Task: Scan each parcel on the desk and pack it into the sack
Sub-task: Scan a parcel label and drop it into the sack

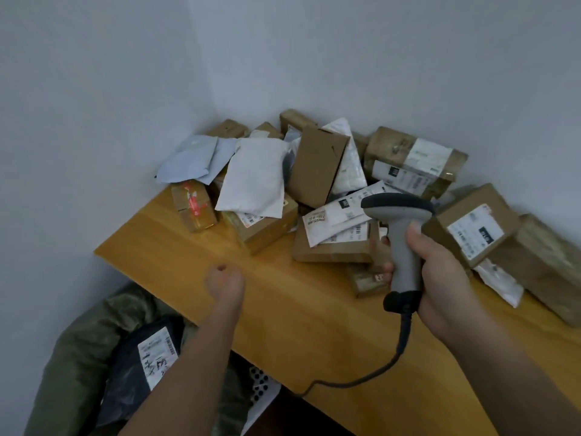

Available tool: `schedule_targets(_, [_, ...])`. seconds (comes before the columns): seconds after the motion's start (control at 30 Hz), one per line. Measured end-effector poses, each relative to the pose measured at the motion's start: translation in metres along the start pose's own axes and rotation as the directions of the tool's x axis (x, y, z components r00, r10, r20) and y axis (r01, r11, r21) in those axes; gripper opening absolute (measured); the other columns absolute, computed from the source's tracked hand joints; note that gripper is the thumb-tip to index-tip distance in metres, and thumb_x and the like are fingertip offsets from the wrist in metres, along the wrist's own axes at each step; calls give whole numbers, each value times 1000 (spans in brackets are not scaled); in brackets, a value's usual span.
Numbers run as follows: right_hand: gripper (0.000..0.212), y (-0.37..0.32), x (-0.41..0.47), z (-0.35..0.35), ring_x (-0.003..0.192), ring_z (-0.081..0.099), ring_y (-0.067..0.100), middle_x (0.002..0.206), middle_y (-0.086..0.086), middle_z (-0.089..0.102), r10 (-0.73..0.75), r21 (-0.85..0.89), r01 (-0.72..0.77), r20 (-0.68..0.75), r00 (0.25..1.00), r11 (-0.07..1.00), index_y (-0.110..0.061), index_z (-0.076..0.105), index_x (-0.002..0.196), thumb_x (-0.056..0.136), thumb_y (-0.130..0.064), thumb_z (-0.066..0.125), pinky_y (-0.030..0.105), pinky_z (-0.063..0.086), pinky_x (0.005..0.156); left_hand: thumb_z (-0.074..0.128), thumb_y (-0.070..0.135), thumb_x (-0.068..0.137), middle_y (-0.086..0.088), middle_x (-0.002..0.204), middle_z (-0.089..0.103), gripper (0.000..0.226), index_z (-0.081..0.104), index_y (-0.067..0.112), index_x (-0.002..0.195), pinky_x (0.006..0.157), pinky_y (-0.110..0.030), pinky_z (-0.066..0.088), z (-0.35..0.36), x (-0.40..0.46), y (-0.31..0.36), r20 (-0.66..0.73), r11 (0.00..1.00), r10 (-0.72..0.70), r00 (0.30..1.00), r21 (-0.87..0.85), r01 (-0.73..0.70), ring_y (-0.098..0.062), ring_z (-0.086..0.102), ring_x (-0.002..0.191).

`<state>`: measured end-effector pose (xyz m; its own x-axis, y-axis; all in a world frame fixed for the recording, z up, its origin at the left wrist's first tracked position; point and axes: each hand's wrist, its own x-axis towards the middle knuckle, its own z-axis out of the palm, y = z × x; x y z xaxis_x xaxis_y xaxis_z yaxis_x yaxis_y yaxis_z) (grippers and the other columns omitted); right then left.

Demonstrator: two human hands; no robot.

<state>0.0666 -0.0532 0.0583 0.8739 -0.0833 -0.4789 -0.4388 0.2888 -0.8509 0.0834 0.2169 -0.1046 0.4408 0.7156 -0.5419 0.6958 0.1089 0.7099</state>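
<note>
I have the bench (314,309) running from its near left corner toward the far corner against the wall, and the parcels (314,184) are heaped across that far corner and along the far edge: brown boxes, white and grey mailers, many with labels up. Below the near left corner the sack (78,341) sits on the floor with its mouth open, and one dark parcel (138,357) with a white label already lies inside (so I judge the job barely started, with most of the pile to go).

My right hand (440,278) is wrapped around the handle of the scanner (399,234), its head aimed at the labelled mailers (339,221) near the middle of the heap. My left hand (224,278) hovers over the bare bench near the left edge, fingers loosely curled, holding nothing.

The step in hand looks like picking the next parcel. Next I would need the left hand to reach in, lift one, and turn its barcode toward the scanner.
</note>
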Motion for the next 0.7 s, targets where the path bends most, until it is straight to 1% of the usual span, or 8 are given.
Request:
schedule_targets(0.13, [20, -18, 11, -44, 59, 53, 17, 88, 6, 59, 5, 50, -2, -54, 999, 999, -20, 59, 109, 100, -36, 51, 33, 47, 61, 59, 16, 93, -4, 131, 53, 41, 51, 11, 133, 85, -31, 46, 70, -54, 30, 357, 897, 348, 867, 140, -418, -21, 53, 110])
schedule_targets(0.27, [22, -23, 29, -81, 56, 55, 17, 80, 7, 57, 22, 29, -21, -26, 999, 999, -17, 61, 107, 100, -35, 51, 33, 47, 58, 65, 24, 85, 3, 124, 48, 50, 51, 12, 131, 89, -30, 44, 138, -79, 46, 505, 679, 545, 669, 202, -705, -15, 48, 116])
schedule_targets(0.33, [22, -22, 43, -97, 56, 55, 18, 78, 8, 60, 28, 14, -28, -14, 999, 1000, -16, 62, 107, 99, -34, 52, 33, 47, 58, 66, 27, 83, -5, 145, 41, 68, 38, 12, 143, 107, -42, 40, 169, -71, 53, 498, 544, 569, 655, 369, -753, -25, 40, 134])
schedule_targets(0.43, [22, -17, 65, -118, 59, 57, 21, 74, 5, 64, 43, -20, -43, 1, 999, 999, -18, 65, 106, 99, -35, 52, 38, 46, 64, 63, 22, 89, -6, 161, 17, 81, 14, 15, 153, 119, -50, 12, 200, -52, 65, 497, 302, 558, 664, 624, -720, -27, 12, 149])
schedule_targets(0.5, [24, -13, 76, -129, 59, 56, 19, 82, 5, 64, 59, -27, -58, 26, 998, 998, -16, 66, 106, 99, -34, 52, 37, 46, 64, 52, 20, 95, -7, 154, 30, 65, 19, 16, 151, 117, -54, 16, 208, -47, 72, 520, 268, 487, 702, 676, -687, -29, 24, 145])
schedule_targets(0.53, [25, -12, 80, -132, 59, 56, 18, 84, 5, 64, 70, -30, -69, 40, 997, 997, -15, 66, 106, 99, -34, 51, 36, 46, 63, 48, 19, 97, -8, 146, 42, 54, 27, 16, 146, 112, -53, 28, 208, -46, 74, 524, 267, 463, 715, 687, -676, -31, 36, 137])
schedule_targets(0.6, [26, -11, 85, -138, 59, 55, 18, 87, 6, 64, 88, -27, -87, 56, 995, 996, -14, 66, 107, 99, -33, 51, 34, 46, 62, 46, 17, 98, -12, 123, 57, 32, 45, 12, 130, 87, -40, 48, 206, -47, 75, 473, 263, 519, 712, 704, -660, -30, 57, 114])
schedule_targets(0.7, [19, -14, 89, -140, 58, 54, 17, 90, 6, 64, 85, 51, -89, 72, 994, 995, -17, 65, 102, 94, -32, 58, 32, 46, 60, 45, 19, 99, -11, 103, 66, 26, 53, 10, 122, 62, -33, 46, 195, -69, 78, 346, 268, 664, 662, 717, -644, -27, 65, 88])
